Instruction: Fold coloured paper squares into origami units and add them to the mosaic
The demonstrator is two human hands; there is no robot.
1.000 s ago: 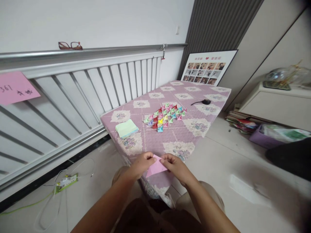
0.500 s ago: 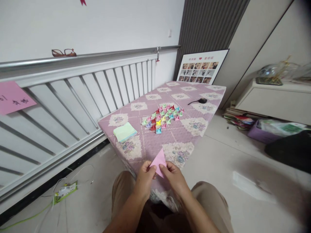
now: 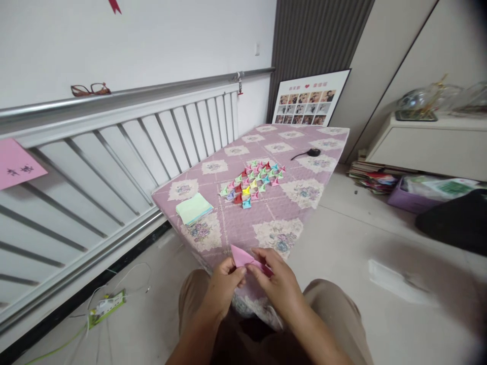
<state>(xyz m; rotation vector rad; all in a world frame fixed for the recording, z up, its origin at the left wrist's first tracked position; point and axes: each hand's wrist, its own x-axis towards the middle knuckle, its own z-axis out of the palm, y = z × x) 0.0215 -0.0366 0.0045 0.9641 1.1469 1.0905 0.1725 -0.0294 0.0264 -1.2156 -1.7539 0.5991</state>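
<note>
A folded sheet of pink paper point(image 3: 243, 257) is held between both hands over the near end of the table. My left hand point(image 3: 225, 280) pinches its left lower edge between thumb and fingers. My right hand point(image 3: 274, 276) grips the right part, thumb below and fingers above, with a flap bent up there. Beyond the hands, several small folded paper pieces point(image 3: 246, 191) in many colours stand in rows on the tablecloth point(image 3: 232, 228). A stack of pale green paper point(image 3: 194, 208) with bluish sheets beneath lies to the left.
A black object with a short cord point(image 3: 314, 152) lies at the table's far right. Along the left runs a white radiator point(image 3: 152, 147) under a rail carrying glasses point(image 3: 90, 89). A power strip point(image 3: 107, 308) with cables is on the floor. A white cabinet point(image 3: 429, 147) stands right.
The pink paper has gone from a flat upright triangle to a tilted shape with its right side bent over. My right hand has shifted its grip up and around that side.
</note>
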